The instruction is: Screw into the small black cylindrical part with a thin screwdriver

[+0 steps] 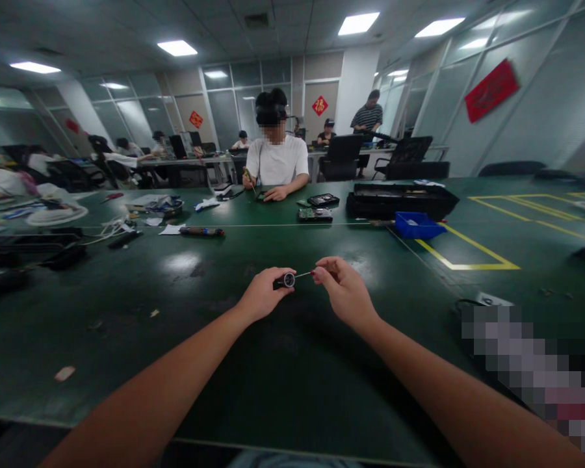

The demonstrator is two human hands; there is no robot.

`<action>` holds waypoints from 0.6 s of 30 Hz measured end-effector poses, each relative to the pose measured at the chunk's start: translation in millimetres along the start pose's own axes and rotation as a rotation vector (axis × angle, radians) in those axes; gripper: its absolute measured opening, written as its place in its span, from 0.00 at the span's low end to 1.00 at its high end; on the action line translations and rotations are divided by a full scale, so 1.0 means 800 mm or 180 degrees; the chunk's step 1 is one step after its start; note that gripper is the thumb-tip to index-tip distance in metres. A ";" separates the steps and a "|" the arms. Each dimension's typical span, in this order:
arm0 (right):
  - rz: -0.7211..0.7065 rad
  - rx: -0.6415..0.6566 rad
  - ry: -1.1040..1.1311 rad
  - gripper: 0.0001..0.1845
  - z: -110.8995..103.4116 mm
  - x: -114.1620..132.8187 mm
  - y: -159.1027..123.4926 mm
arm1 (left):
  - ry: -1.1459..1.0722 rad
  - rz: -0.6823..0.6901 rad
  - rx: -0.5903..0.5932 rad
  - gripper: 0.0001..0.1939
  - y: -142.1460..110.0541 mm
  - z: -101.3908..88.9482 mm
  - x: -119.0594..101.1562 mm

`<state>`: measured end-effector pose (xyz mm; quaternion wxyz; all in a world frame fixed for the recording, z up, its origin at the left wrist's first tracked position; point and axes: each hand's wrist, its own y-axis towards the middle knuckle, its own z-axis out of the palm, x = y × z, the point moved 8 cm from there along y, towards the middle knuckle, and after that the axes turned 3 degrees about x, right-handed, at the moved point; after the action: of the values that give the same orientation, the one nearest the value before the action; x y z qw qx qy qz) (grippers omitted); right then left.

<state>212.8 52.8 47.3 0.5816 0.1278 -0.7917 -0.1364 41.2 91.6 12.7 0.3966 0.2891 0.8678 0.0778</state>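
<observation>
Above the green table, my left hand [266, 294] is closed around a small black cylinder with a silver-rimmed round end [289, 280], which faces me. Dark inner parts show inside its rim; their detail is too small to tell. Between thumb and fingertips, my right hand [345, 289] pinches a thin screwdriver [304, 274] with a slim metal shaft and a reddish handle end. The shaft points left, its tip at or just beside the cylinder's rim; whether they touch I cannot tell. Most of the handle is hidden by my fingers.
Across the green table [214, 383], a person in a white shirt [277, 162] works with a tool. Circuit boards [315, 214], a long black case [400, 200] and a blue bin [419, 225] lie ahead. A dark cylindrical tool [202, 231] and cables [114, 227] lie left.
</observation>
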 end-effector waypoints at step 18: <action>0.0624 -0.0474 0.0982 0.13 -0.010 -0.047 0.010 | 0.0659 0.0111 0.0165 0.19 0.008 -0.011 0.001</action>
<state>230.9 73.0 18.8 0.7143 0.0260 -0.6896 -0.1160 37.1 98.1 20.1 0.2959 0.3047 0.9007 0.0916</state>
